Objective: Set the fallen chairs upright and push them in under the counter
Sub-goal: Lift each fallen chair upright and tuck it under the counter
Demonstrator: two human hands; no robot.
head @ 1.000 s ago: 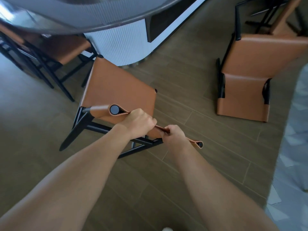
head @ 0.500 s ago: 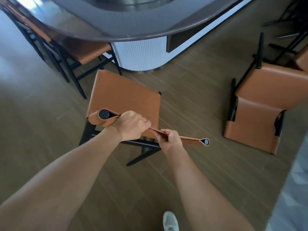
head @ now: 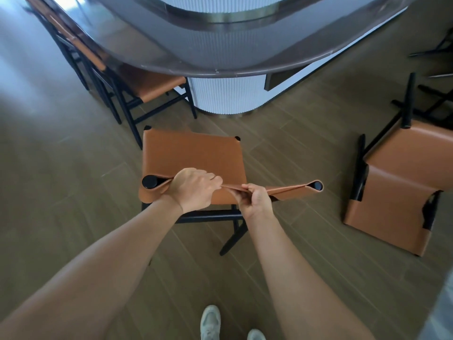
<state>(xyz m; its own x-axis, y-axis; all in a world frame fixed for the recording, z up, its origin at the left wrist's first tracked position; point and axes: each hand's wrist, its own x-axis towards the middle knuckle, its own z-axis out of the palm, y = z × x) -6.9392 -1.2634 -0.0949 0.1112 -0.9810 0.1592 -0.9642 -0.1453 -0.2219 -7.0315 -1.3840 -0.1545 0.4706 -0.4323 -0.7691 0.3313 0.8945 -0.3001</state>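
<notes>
Tan leather, smooth and stretched over black round-tube frames, covers three chairs in plain sight. One upright chair [head: 193,153] stands at the centre of the frame, its square seat facing the bench [head: 220,55], near the bench's base but not yet under its top. The left grip [head: 193,190] is clenched over the thin leather top edge of this chair's backrest, close to the left post. The right grip [head: 257,202] pinches the same edge near its middle. One fallen chair [head: 402,192] lies on its back at the right of the frame, legs pointing up the frame. One tucked chair [head: 157,88] sits under the bench at the upper left; whether a second stands behind it I cannot tell. The bench has a dark, glossy, curved top on a white ribbed base [head: 225,94]. Wood-look planks make up the floor [head: 73,192]. Two pale shoes [head: 210,320] show at the bottom edge.
</notes>
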